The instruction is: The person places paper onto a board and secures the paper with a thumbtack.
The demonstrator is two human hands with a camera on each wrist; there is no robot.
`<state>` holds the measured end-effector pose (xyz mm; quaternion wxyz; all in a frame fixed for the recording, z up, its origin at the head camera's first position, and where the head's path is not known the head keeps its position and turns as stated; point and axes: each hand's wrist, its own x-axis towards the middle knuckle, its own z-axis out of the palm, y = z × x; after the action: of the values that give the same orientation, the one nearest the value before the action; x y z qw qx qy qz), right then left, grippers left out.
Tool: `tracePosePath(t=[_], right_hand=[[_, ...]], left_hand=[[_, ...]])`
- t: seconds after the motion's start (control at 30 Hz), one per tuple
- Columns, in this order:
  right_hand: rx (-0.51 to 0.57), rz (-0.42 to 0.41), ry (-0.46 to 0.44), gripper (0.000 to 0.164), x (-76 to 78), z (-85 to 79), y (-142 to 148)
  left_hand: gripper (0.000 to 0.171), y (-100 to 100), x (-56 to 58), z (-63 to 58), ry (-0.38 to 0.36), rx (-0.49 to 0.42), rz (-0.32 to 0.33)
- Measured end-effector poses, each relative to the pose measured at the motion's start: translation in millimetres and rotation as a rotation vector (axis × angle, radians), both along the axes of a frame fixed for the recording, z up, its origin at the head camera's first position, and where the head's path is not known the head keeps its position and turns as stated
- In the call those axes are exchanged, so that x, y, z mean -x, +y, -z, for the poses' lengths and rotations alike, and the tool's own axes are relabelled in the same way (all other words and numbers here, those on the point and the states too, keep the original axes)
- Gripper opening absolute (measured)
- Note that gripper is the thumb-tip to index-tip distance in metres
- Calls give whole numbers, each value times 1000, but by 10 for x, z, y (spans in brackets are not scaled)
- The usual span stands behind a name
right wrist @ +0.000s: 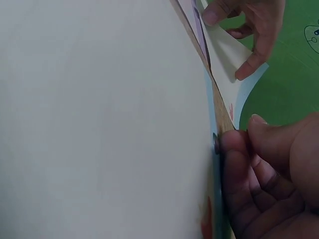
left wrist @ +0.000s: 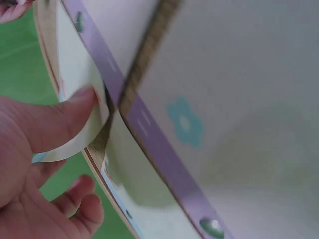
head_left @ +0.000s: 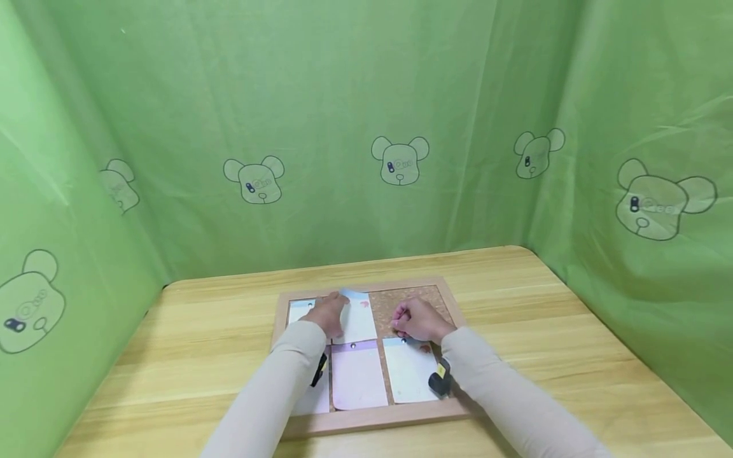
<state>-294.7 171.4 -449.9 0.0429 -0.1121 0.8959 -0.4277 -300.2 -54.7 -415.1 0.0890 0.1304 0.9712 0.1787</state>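
My left hand [head_left: 328,313] holds a white paper sheet [head_left: 359,324] with a blue top band at the upper middle of a cork board [head_left: 408,305]. In the left wrist view, the thumb [left wrist: 75,112] lies on the sheet, which curls up away from the board. My right hand [head_left: 420,319] has thumb and index finger pinched together over the bare cork. Between those tips a small dark thing [right wrist: 249,143] shows, mostly hidden by the fingers. Close beside them a round-headed pin [right wrist: 216,143] fixes the lower right sheet [head_left: 409,375].
A purple-banded sheet [head_left: 357,376] is pinned at the lower middle, with more sheets on the left partly under the left arm. The board's wooden frame [head_left: 378,416] lies on a wood-grain table [head_left: 189,356]. Green curtains [head_left: 332,95] with bear drawings stand around it.
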Motion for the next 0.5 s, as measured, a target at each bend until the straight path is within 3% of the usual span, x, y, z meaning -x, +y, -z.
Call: tracePosePath(t=[0.27, 0.37, 0.5], right_hand=[[-33, 34, -17, 11, 6, -3, -22], [-54, 35, -22, 11, 10, -17, -36], [-79, 31, -26, 13, 38, -40, -64]], left_hand=[[54, -24, 23, 32, 138, 190, 51], [50, -6, 2, 3, 126, 220, 65], [56, 8, -17, -46, 47, 202, 61]])
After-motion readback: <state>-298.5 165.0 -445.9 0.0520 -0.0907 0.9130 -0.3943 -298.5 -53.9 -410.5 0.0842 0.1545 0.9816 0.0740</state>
